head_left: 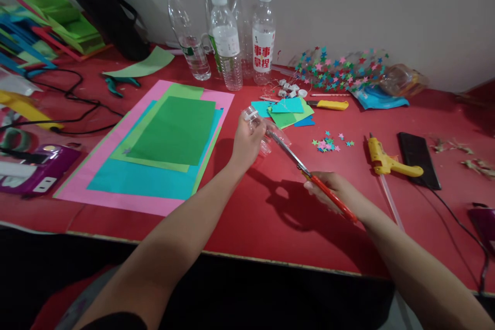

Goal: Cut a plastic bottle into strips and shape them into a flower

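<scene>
My left hand is closed round a clear plastic bottle piece, held a little above the red table. In my right hand are red-handled scissors, their blades pointing up and left to the plastic beside my left fingers. Whether the blade tips cut into the plastic or only touch it, I cannot tell. Small paper pieces in teal and green lie just beyond my left hand. A scatter of star sequins lies to the right of the blades.
Stacked coloured paper lies on the left. Several plastic bottles stand by the wall. A yellow box cutter lies past the stars. Right of my right hand are a yellow glue gun and a black phone; a cable runs over the table edge.
</scene>
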The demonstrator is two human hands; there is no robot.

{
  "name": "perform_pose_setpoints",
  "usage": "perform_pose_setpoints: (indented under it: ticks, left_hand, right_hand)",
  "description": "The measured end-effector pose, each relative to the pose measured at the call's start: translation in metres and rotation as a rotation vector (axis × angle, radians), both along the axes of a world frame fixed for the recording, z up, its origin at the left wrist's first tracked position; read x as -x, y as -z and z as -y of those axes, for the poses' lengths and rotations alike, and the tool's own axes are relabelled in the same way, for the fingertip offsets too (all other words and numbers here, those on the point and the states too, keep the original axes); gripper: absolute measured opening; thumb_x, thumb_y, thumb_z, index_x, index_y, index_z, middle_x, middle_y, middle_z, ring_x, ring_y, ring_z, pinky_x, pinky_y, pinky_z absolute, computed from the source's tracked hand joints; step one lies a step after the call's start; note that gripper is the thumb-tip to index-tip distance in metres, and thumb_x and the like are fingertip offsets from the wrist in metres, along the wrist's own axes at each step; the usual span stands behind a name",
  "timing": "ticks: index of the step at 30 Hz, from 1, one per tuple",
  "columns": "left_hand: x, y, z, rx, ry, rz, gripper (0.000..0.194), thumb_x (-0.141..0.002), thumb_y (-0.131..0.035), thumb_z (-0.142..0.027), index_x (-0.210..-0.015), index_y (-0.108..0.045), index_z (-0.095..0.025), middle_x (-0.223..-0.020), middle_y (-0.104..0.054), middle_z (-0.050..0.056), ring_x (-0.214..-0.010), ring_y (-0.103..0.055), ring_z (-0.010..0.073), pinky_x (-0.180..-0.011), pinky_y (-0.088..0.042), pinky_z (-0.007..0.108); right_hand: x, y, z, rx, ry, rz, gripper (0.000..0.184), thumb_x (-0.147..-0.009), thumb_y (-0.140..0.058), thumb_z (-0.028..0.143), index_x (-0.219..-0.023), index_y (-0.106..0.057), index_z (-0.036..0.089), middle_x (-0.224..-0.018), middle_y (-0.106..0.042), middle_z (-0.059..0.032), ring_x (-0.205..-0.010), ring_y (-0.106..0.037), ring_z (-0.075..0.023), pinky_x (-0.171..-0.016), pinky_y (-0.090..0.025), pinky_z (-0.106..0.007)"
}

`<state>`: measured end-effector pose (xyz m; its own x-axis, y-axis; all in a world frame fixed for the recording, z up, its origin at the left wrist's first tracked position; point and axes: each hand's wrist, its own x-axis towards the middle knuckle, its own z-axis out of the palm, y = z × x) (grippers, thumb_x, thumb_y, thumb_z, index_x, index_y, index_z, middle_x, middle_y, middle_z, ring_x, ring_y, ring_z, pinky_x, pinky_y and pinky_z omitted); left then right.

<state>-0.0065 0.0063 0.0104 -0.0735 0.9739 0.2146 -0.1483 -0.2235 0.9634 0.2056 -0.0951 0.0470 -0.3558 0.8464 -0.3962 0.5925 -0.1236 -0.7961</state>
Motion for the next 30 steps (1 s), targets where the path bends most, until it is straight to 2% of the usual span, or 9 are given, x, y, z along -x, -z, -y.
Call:
perform_pose_setpoints:
  ticks: [5,10,15,19,25,30]
  left_hand:
    - [0.000,0.004,0.001,-0.042,0.013,-0.066,0.017,-0.084,-0.057,-0.020,-0.093,-0.043,-0.021,-0.080,-0.066,0.001,-0.068,-0.063,0.0131,-0.064,-0.051,0.028]
    - [-0.001,0.008,0.001,-0.082,0.020,-0.074,0.021,-0.084,-0.059,-0.024,-0.096,-0.042,-0.022,-0.081,-0.066,0.001,-0.064,-0.060,0.0117,-0.063,-0.050,0.028]
    - [0.000,0.008,-0.001,-0.115,0.021,-0.066,0.022,-0.085,-0.060,-0.029,-0.091,-0.039,-0.023,-0.077,-0.064,0.000,-0.059,-0.057,0.0103,-0.059,-0.049,0.027]
    - [0.002,0.010,-0.002,-0.159,0.025,-0.078,0.024,-0.086,-0.060,-0.032,-0.093,-0.039,-0.023,-0.076,-0.063,0.000,-0.061,-0.058,0.0113,-0.059,-0.048,0.027]
    - [0.000,0.014,-0.001,-0.232,0.069,-0.115,0.025,-0.088,-0.057,-0.032,-0.101,-0.038,-0.023,-0.082,-0.066,0.001,-0.066,-0.062,0.0121,-0.063,-0.049,0.028]
    - [-0.002,0.018,0.002,-0.183,0.016,-0.174,0.026,-0.087,-0.058,-0.023,-0.106,-0.041,-0.022,-0.087,-0.067,0.003,-0.077,-0.066,0.0154,-0.073,-0.051,0.030]
  right_hand:
    - [-0.001,0.004,0.002,-0.031,-0.042,0.008,0.047,-0.087,-0.049,0.064,-0.069,-0.038,0.022,-0.057,-0.041,0.0060,-0.047,-0.037,-0.0069,-0.046,-0.027,-0.022]
    - [0.001,0.005,0.004,-0.001,-0.022,-0.021,0.048,-0.089,-0.045,0.065,-0.071,-0.041,0.021,-0.056,-0.042,0.0060,-0.045,-0.037,-0.0064,-0.044,-0.027,-0.022]
    - [0.003,0.005,0.004,0.029,0.031,-0.032,0.046,-0.086,-0.052,0.062,-0.068,-0.040,0.022,-0.050,-0.038,0.0080,-0.042,-0.035,-0.0061,-0.043,-0.025,-0.022]
    - [0.004,0.003,0.003,0.031,0.043,-0.026,0.048,-0.083,-0.054,0.065,-0.067,-0.040,0.022,-0.048,-0.037,0.0081,-0.041,-0.033,-0.0066,-0.043,-0.024,-0.023]
    - [0.002,0.002,0.002,-0.013,0.000,-0.021,0.050,-0.083,-0.052,0.068,-0.069,-0.038,0.022,-0.055,-0.039,0.0069,-0.045,-0.037,-0.0066,-0.044,-0.027,-0.022]
    - [0.002,0.005,0.005,0.011,0.005,-0.064,0.048,-0.087,-0.049,0.065,-0.071,-0.039,0.021,-0.056,-0.039,0.0072,-0.044,-0.037,-0.0058,-0.043,-0.027,-0.021]
